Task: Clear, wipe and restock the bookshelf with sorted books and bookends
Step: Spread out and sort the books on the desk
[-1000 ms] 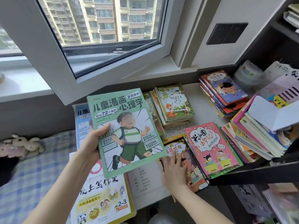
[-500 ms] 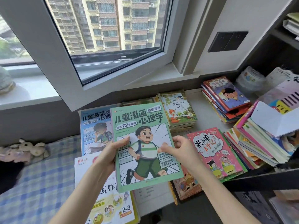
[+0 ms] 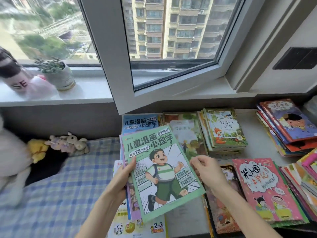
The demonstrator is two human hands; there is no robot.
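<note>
— Holding anything, the person?

— Yes. The left hand (image 3: 124, 177) grips a green comic book (image 3: 161, 170) by its left edge, thumb on the cover, fingers underneath. More books of the same kind sit fanned beneath it in that grip; a blue one (image 3: 139, 123) shows at the far end.

— And the right hand (image 3: 206, 170)?

— It hangs just beside the green book's right edge, fingers loosely curled, gripping nothing. Whether a fingertip touches the cover cannot be told.

— Where is the green book, then?

— Lifted, face up and tilted, over the near left part of the worktop (image 3: 248, 122). Under it lies a white workbook (image 3: 137, 227) marked 2~3.

— What else lies on the worktop?

— Books in stacks. A fox-cover stack (image 3: 224, 129) sits far, right of centre. A stack topped by a purple cover (image 3: 289, 121) is at the far right. A pink book (image 3: 264, 189) lies near right, with a leaning pile (image 3: 307, 179) just beside it at the frame's edge. A pale picture book (image 3: 187, 133) lies between the blue one and the fox stack.

— And to the left?

— A bed with a blue checked sheet (image 3: 56, 186), soft toys (image 3: 68, 143) at its far end. On the windowsill (image 3: 92, 93) stands a potted plant (image 3: 58, 74).
</note>
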